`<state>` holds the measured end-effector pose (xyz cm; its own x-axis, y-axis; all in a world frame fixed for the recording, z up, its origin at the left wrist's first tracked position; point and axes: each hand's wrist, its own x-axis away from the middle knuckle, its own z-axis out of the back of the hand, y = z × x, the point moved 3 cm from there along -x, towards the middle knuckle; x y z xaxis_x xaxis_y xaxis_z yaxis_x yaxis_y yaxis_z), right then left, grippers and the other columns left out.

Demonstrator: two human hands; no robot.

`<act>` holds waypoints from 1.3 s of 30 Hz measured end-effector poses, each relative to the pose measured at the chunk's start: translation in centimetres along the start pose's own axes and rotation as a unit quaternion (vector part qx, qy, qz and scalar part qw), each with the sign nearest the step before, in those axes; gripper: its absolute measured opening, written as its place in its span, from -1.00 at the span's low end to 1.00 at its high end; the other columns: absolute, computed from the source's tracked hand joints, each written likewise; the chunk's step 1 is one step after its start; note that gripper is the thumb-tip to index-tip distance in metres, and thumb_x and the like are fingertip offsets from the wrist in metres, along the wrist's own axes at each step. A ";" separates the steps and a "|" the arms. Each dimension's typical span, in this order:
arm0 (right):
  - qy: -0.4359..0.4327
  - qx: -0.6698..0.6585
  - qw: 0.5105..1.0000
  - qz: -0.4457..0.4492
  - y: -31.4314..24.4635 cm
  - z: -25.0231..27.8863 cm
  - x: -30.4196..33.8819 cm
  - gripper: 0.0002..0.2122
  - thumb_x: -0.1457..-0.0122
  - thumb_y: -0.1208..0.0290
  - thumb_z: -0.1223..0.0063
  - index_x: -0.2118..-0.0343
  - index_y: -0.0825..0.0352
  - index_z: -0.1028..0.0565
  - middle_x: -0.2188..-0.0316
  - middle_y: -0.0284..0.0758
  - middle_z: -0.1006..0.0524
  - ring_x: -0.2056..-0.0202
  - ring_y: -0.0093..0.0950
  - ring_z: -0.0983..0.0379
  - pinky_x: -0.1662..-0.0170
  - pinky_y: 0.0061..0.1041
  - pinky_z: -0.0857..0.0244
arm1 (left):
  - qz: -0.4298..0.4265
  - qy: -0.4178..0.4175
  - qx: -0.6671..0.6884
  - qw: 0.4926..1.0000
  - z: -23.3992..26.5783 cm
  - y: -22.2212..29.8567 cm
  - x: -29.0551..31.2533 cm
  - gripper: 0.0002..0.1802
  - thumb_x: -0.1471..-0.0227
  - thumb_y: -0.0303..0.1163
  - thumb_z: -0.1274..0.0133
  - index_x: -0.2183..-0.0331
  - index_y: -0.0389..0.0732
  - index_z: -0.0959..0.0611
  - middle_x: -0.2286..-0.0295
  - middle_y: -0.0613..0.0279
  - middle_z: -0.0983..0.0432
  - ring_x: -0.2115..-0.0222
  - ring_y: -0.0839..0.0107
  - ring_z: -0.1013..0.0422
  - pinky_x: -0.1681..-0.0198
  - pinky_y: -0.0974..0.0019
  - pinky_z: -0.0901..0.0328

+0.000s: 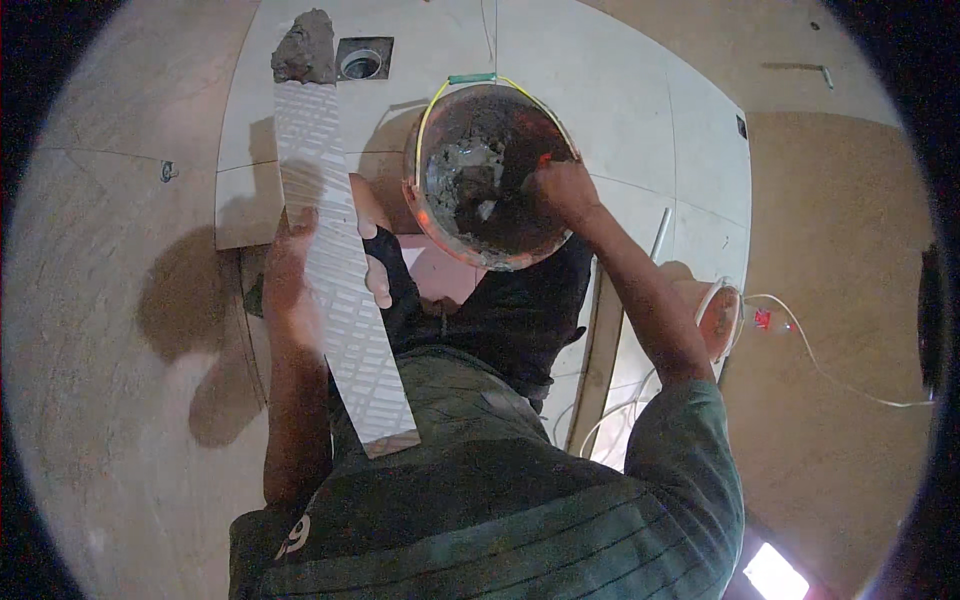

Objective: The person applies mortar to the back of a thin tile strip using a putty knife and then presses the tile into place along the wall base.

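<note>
My left hand [298, 235] grips a long, narrow strip of tile [345, 290], which slants across my left side with its ridged pale back facing up. A lump of grey mortar [305, 48] sits at the strip's far end. My right hand [562, 190] reaches over the right rim of a round bucket [497, 262], its fingers closed around a tool with a red handle [545, 159]. The tool's lower part is lost in the dark bucket, so its kind cannot be made out. Wet grey mortar [465, 165] coats the inside. The bucket's yellow wire handle [432, 115] has a green grip.
Large pale tiles [610, 60] cover the floor ahead, with a square drain opening [362, 62] at far left. To the right lie a small reddish bucket [718, 320] and a white cable [820, 350]. A bright lamp [775, 572] glows at lower right.
</note>
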<state>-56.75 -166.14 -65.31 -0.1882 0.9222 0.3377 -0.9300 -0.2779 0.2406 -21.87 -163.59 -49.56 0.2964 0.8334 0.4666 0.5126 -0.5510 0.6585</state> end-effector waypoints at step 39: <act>-0.296 -0.456 0.836 0.072 1.5 6.5 1.1 -0.75 -0.17 0.27 -0.07 0.17 0.25 -0.61 0.33 -0.38 -0.64 0.45 -0.54 -0.51 0.47 -0.54 -0.36 | -0.052 -0.016 -0.157 0.986 1.7 0.3 0.8 -0.43 -0.18 0.06 0.20 0.11 -0.30 -0.41 0.35 0.10 -0.47 0.59 0.32 -0.50 0.55 0.28 -0.46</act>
<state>-56.30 -167.32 -58.64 -0.3803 0.5270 0.7600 -0.8158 0.1961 -0.5441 -20.12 -163.02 -49.99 0.2828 0.8842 0.3718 0.2678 -0.4450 0.8546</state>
